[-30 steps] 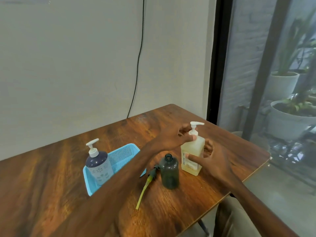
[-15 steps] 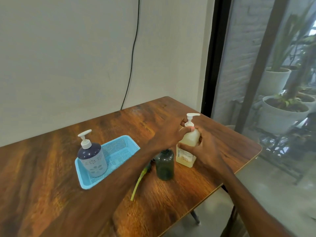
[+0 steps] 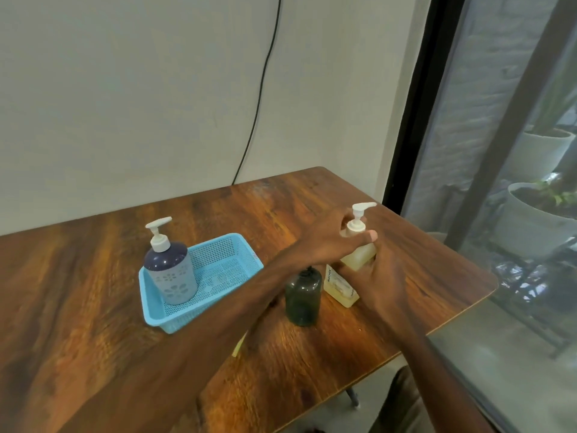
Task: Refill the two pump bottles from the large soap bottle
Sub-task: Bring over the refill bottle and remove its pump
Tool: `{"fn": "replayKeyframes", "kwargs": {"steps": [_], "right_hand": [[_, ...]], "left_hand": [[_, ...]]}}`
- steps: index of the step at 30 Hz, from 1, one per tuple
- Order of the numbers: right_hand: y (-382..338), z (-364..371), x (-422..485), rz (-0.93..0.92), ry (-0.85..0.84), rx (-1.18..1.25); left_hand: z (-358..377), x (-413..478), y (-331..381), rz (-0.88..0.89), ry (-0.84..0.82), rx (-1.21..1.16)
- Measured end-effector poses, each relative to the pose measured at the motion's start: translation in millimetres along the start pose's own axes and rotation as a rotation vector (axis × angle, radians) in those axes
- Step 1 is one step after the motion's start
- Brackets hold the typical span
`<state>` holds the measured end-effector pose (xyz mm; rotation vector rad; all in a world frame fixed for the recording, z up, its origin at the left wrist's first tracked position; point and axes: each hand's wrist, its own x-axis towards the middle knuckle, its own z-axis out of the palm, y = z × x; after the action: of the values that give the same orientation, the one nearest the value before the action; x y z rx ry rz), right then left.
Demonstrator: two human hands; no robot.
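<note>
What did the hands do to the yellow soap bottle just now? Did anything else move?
The right hand, open beside the pale yellow plastic soap bottle before, has closed round its body. The left hand stayed gripping the white pump collar. The open dark green bottle, the navy-topped pump bottle and its light blue plastic basket stayed put.

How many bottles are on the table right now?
3. A dark-blue-topped pump bottle in the light blue plastic basket; an uncapped dark green bottle right of it; a pale yellow soap bottle with white pump beside that, gripped by left hand and right hand. None seems hidden.
</note>
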<state>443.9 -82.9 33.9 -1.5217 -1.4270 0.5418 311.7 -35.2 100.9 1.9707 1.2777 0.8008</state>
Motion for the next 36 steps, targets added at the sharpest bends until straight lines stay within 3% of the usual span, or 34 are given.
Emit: {"fn": "replayKeyframes", "kwargs": {"steps": [4,9,13,21,24,30,36], "right_hand": [[5.0,-0.4,6.3,-0.021,-0.017,-0.032],[7.8,2.3,9.1,0.004,-0.024,-0.031],[11.1,4.6,9.6,0.003,-0.022,-0.02],[11.4,1.2,9.0,-0.015,-0.024,0.009],[10.8,1.3,9.0,-0.022,-0.018,-0.004],[10.5,2.4,8.3,-0.02,-0.019,0.025],[11.8,3.1,8.9,-0.02,-0.019,0.051]], "left_hand": [[-20.9,-2.4,-6.6,0.08,-0.056,-0.031],[-0.7,3.6,-6.9,0.03,0.245,0.016],[4.1,9.1,-7.4,-0.013,0.16,-0.019],[-26.5,0.4,-10.5,0.139,-0.146,-0.076],[-31.3,0.9,-9.3,0.141,-0.124,-0.05],[-10.7,5.2,-7.5,0.022,0.157,0.006],[-3.9,8.9,-1.9,0.063,-0.014,-0.008]]}}
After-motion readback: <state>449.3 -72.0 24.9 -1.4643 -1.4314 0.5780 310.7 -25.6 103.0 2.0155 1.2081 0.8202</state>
